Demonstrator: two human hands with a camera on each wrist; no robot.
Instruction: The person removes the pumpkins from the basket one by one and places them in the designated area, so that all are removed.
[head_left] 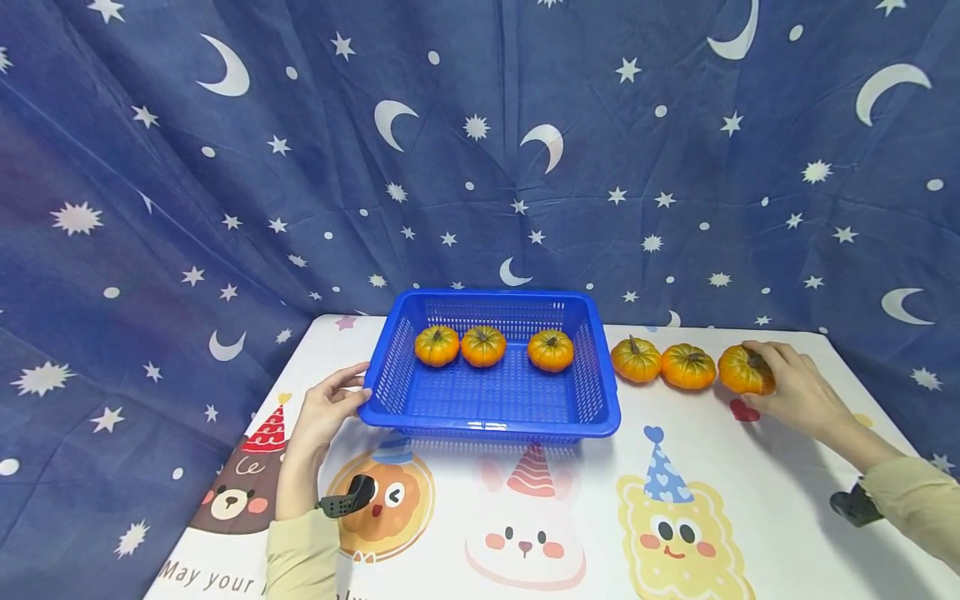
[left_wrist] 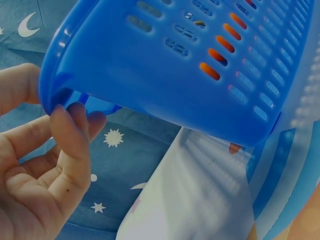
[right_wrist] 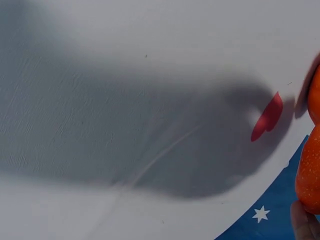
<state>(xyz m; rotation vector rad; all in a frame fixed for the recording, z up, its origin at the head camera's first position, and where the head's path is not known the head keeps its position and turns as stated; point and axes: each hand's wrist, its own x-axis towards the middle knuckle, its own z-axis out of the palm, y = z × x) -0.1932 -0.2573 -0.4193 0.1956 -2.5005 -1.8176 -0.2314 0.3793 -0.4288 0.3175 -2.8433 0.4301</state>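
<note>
In the head view a blue plastic basket holds three small orange pumpkins, one of them the right-hand pumpkin. My left hand grips the basket's left rim; in the left wrist view thumb and fingers pinch the rim from both sides. To the basket's right lies a row of three pumpkins: a near one, a middle one and an end pumpkin. Around that end pumpkin my right hand has its thumb and fingers. The right wrist view catches only its edge and fingertips.
A white tablecloth with cartoon prints covers the table. Behind the table hangs a dark blue curtain with moons and stars. Each wrist wears a black strap device, the left device and the right device.
</note>
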